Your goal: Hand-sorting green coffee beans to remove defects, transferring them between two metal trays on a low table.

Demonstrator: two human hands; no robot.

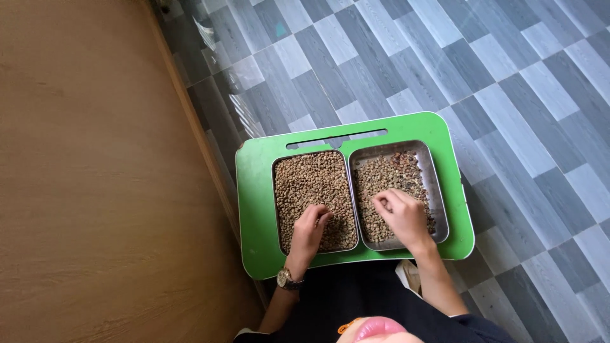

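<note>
A green lap table [254, 190] carries two metal trays side by side. The left tray [277, 166] is full of small brown-green beans [311, 178]. The right tray [438, 197] holds a thinner layer of beans [384, 174], with bare metal along its right side. My left hand [310, 227], with a wristwatch [287, 278] on it, rests in the left tray, its fingers curled down into the beans. My right hand [405, 217] lies over the near part of the right tray, fingertips pinched together on beans.
A wooden surface [95, 171] fills the left side, its edge close to the green table. Grey patterned floor tiles [495, 76] lie beyond and to the right. My dark-clothed lap [356, 298] is under the table's near edge.
</note>
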